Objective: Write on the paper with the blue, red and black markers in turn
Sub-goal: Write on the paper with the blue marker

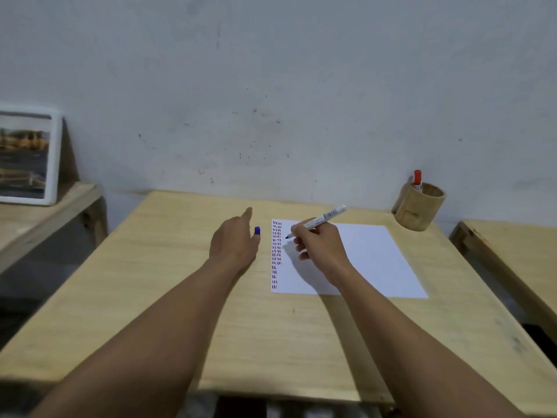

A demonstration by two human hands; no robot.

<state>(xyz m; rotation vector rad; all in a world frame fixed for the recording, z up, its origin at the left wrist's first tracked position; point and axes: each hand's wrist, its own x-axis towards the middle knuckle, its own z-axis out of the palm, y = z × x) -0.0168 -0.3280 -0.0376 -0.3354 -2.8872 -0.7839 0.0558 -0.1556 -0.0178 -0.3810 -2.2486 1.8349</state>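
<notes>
the right hand (321, 247) was closed around an uncapped marker (319, 221) in a writing grip, its dark tip poised just over the paper (370, 260) beside a column of short red, blue and dark dashes (276, 251) along the sheet's left edge. the left hand (233, 241) rested near the paper's left side with a blue cap (257, 230) pinched at its fingertips, which suggested the marker in use was the blue one, though the tip itself looked nearly black. a red-capped marker (417, 177) stood upright in a wooden cup (417, 208) at the far right corner of the bench (180, 297); no black marker could be seen there.

the marker would likely be light, stiff and smooth-barrelled, best held low near the tip for control, as it was. the small cap could easily slip or roll if let go. the paper was thin and lay loose on the bench, so it might shift under a stroke unless steadied.

dark printing ran along the white barrel, but it was too small and blurred to read. a framed picture (25, 158) leaned against the wall on a shelf at the left.
</notes>
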